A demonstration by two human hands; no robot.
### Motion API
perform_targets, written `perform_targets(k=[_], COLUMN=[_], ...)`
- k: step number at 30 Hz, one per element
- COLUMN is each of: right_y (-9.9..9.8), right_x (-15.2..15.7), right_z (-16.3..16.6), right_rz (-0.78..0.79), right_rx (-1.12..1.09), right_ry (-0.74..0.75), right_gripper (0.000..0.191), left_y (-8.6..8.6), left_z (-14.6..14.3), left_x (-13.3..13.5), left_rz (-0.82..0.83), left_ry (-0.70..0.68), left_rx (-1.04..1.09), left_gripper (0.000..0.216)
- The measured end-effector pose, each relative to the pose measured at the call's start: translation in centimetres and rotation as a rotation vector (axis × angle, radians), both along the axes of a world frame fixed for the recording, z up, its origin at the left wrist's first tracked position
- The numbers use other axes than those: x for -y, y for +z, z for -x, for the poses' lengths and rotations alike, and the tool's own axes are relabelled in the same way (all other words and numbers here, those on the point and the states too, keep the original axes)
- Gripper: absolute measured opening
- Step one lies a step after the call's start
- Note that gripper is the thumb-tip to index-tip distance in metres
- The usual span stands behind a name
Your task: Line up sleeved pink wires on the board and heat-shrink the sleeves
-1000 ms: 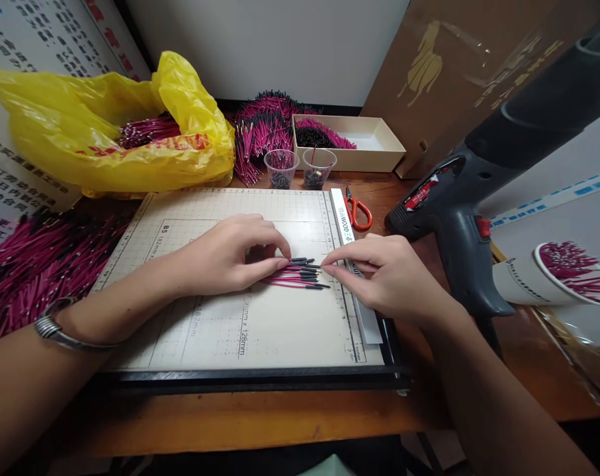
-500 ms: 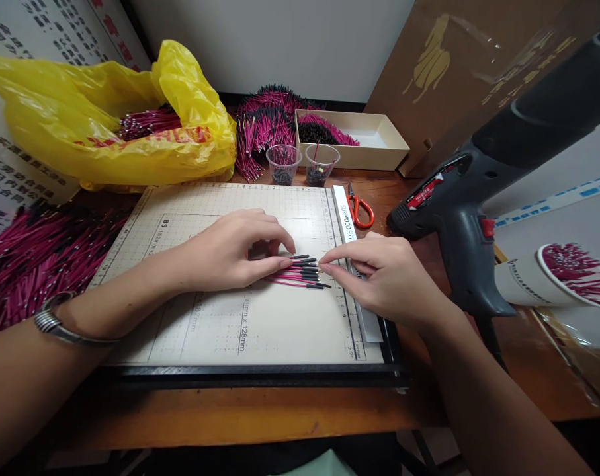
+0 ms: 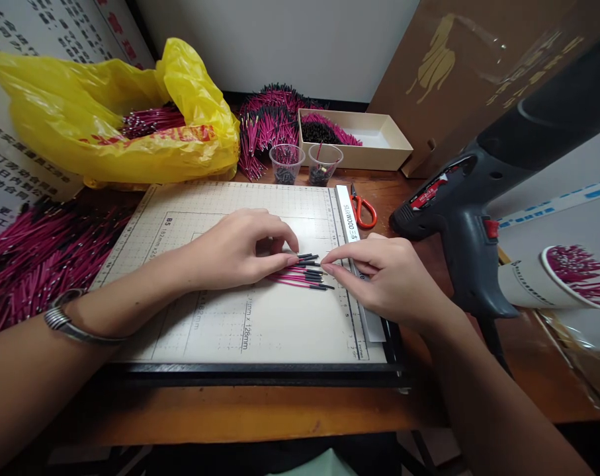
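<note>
A small row of magenta wires (image 3: 290, 280) with black heat-shrink tubes (image 3: 310, 272) on their ends lies on the gridded board of a paper trimmer (image 3: 280, 330). My left hand (image 3: 245, 248) rests on the board, its thumb and fingers closed over the wires from the left. Opposite it, my right hand (image 3: 379, 268) pinches thumb and forefinger together at the end of one black tube. Its other fingers are curled in. The wires' left ends are partly hidden under my left hand.
Behind the trimmer stand two clear cups (image 3: 286, 162) with small black pieces, a pale box (image 3: 374, 158) and a wire heap (image 3: 264, 125). Orange-handled snips (image 3: 364, 213), a heat gun (image 3: 466, 218) and a paper cup (image 3: 528, 281) are right; a yellow bag (image 3: 145, 158) is left.
The view has shifted slightly, moving everything a little to the right. A gold tip seen by my right fingertips before is now covered by black tube. Both hands keep nearly the same pose.
</note>
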State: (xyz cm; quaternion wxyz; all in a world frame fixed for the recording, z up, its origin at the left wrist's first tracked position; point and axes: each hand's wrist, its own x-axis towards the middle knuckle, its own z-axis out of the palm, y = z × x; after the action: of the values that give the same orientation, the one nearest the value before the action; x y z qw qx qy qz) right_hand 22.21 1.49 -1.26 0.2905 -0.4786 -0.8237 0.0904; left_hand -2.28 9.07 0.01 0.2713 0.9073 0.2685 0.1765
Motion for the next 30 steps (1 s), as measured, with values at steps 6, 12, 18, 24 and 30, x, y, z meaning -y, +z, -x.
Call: perform_targets(k=[6, 12, 18, 24, 30], right_y=[-0.08, 0.13, 0.53, 0.09, 0.14], right_x=[0.06, 0.17, 0.19, 0.24, 0.15], right_z=[0.07, -0.09, -0.47, -0.22, -0.2], right_rz=[0.022, -0.007, 0.013, 0.05, 0.021], right_rx=[0.011, 0.014, 0.015, -0.001, 0.001], right_ry=[-0.029, 0.001, -0.002, 0.07, 0.122], right_gripper=[0.017, 0.016, 0.015, 0.015, 0.015], left_y=[0.28, 0.63, 0.41, 0.31, 0.27], left_z=[0.03, 0.14, 0.13, 0.09, 0.05], left_x=[-0.01, 0.02, -0.2, -0.24, -0.22], left_rz=[0.023, 0.025, 0.011, 0.024, 0.037], left_ry=[-0.028, -0.052, -0.061, -0.038, -0.045], left_rx=[-0.005, -0.024, -0.032, -0.029, -0.025], left_gripper=[0.02, 0.021, 0.022, 0.021, 0.021])
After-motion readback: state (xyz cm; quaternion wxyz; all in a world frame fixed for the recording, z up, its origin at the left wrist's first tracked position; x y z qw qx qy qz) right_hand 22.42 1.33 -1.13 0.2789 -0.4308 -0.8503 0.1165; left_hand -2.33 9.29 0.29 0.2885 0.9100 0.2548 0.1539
